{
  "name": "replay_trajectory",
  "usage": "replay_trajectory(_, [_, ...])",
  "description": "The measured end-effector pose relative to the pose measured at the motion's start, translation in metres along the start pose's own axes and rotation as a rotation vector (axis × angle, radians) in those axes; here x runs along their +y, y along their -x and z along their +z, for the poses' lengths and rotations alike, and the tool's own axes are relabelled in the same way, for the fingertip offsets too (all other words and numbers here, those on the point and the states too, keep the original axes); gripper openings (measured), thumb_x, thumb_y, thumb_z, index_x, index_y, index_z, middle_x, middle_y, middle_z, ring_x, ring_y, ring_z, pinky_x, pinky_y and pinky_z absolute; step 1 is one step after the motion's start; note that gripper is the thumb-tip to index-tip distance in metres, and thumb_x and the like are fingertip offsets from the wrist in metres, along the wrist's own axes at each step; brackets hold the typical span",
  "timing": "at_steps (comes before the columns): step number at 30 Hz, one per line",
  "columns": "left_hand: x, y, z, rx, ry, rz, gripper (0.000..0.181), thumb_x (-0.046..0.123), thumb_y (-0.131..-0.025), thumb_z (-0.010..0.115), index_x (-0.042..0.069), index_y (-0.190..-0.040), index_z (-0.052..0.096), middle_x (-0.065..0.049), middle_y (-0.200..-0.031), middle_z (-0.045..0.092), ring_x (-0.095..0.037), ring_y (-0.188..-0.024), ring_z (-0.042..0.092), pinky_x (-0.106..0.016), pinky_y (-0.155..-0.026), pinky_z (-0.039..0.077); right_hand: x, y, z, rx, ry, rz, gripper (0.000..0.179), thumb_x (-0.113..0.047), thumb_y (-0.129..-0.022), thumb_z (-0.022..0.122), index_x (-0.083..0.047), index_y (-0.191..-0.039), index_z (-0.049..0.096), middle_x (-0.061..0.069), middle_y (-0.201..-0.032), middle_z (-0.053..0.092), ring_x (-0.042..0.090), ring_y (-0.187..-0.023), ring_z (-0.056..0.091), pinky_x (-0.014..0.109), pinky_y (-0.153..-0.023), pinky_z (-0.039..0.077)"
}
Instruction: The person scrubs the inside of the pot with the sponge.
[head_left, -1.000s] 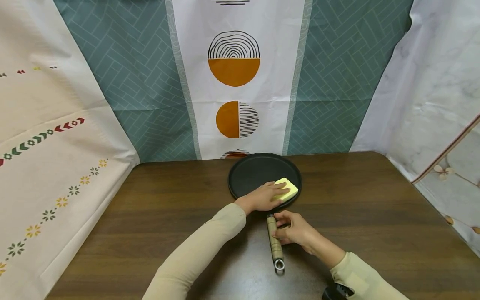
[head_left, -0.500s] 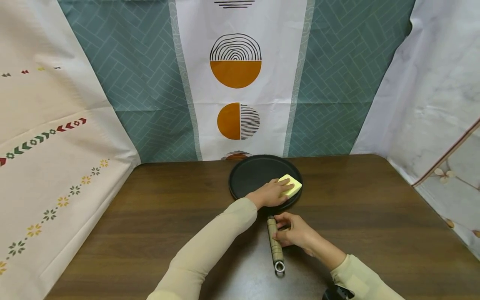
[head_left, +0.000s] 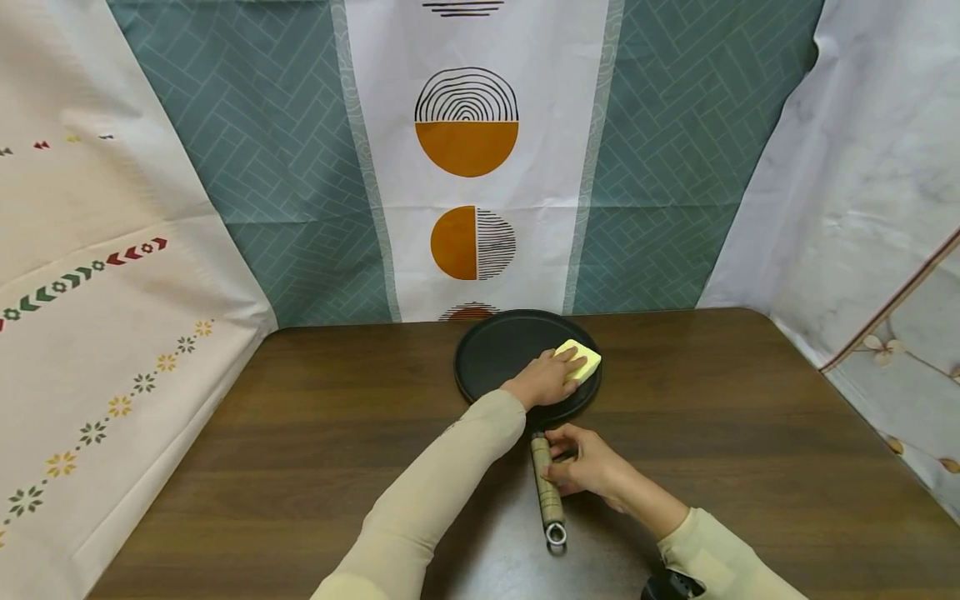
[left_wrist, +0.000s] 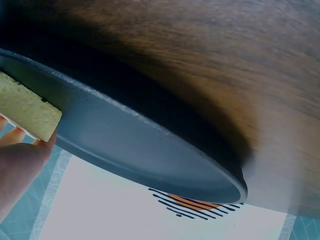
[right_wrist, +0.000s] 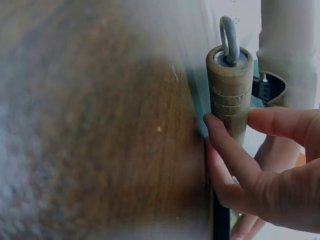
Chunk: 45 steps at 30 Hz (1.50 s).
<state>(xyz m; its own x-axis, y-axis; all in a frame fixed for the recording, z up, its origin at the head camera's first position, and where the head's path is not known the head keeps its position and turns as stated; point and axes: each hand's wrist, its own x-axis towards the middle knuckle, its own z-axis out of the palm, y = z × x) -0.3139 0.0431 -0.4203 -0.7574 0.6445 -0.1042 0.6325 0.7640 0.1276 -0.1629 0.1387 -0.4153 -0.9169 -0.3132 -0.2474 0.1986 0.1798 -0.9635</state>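
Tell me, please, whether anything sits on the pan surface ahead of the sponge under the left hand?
Nothing visible does. The left hand presses the yellow sponge at the pan's right side; the dark surface is bare. The right hand holds the handle.

Round black pan sitting flat on the table, wooden handle pointing back toward the person, metal ring at its end. Yellow sponge lying inside, near the right rim.

No readable text anywhere
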Motion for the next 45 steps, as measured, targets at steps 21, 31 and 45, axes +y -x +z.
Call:
replay_trajectory(21, [-0.002,-0.031,-0.001,0.033,0.008,-0.118,0.051,0.037,-0.104,0.04,0.028,-0.152,0.03,0.004,-0.159,0.023,-0.026,-0.141,0.027,-0.039,-0.11,0.031,-0.002,0.001,-0.001,0.038,0.012,0.008,0.053,0.009,-0.08,0.066,0.012,-0.127,0.042,0.024,-0.109,0.045,0.026,-0.083,0.057,0.042,-0.067,0.057])
replay_trajectory(31, [-0.009,-0.036,-0.001,0.065,0.023,-0.175,0.05,0.036,-0.104,0.04,0.027,-0.152,0.031,0.004,-0.158,0.024,-0.025,-0.141,0.027,-0.038,-0.108,0.033,-0.003,-0.002,0.002,0.061,0.019,0.033,0.051,0.01,-0.078,0.067,0.01,-0.124,0.044,0.023,-0.107,0.046,0.026,-0.081,0.057,0.043,-0.065,0.057])
replay_trajectory(45, [-0.022,-0.041,-0.003,0.066,0.041,-0.25,0.05,0.034,-0.104,0.04,0.025,-0.152,0.032,0.001,-0.158,0.025,-0.028,-0.141,0.027,-0.041,-0.109,0.032,-0.001,-0.003,0.004,0.061,0.007,0.028,0.05,0.011,-0.078,0.066,0.009,-0.123,0.045,0.022,-0.102,0.048,0.025,-0.078,0.058,0.044,-0.064,0.057])
